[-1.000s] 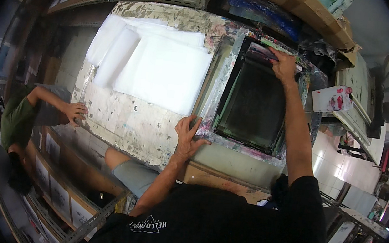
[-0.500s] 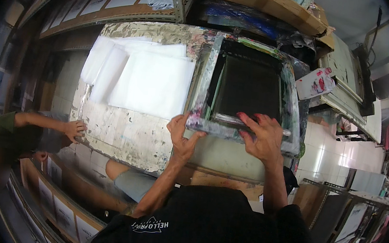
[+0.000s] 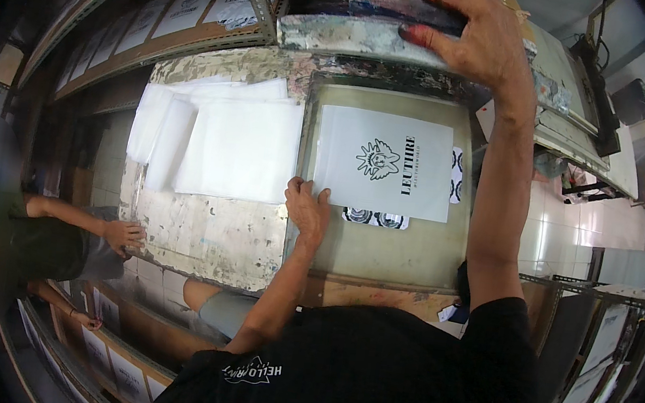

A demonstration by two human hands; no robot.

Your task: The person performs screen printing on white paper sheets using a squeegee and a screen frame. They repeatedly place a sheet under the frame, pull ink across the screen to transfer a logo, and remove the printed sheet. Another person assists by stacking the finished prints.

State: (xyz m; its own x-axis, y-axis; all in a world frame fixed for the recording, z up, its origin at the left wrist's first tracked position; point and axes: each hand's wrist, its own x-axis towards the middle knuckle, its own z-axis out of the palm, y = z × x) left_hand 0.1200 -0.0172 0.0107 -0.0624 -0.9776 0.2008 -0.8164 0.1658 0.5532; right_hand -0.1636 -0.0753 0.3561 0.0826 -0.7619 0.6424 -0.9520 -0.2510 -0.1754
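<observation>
A wooden-edged printing screen frame (image 3: 333, 36) is tilted up at the back of the table, its paint-smeared front edge facing me. My right hand (image 3: 479, 44), with red-stained fingertips, is closed on that edge, thumb below and fingers above. Beneath lies a white sheet (image 3: 343, 156) with a black printed figure and lettering, on a pale greenish board (image 3: 380, 256). My left hand (image 3: 307, 209) rests at the board's left edge, between the printed sheet and a stack of blank white sheets (image 3: 241, 148). Its thumb stands apart from its loosely bent fingers, with nothing visible in them.
Black round-patterned stickers (image 3: 376, 218) show from under the printed sheet. At the left, another person's hand (image 3: 123, 236) rests on the stained table's edge (image 3: 174, 244). Racks of printed sheets (image 3: 181, 10) stand at the back left, more shelving (image 3: 601, 337) at the right.
My right hand has swung the screen frame up and away, uncovering the printed sheet. My left hand has let go of the frame and lies slightly lower at the board's edge.
</observation>
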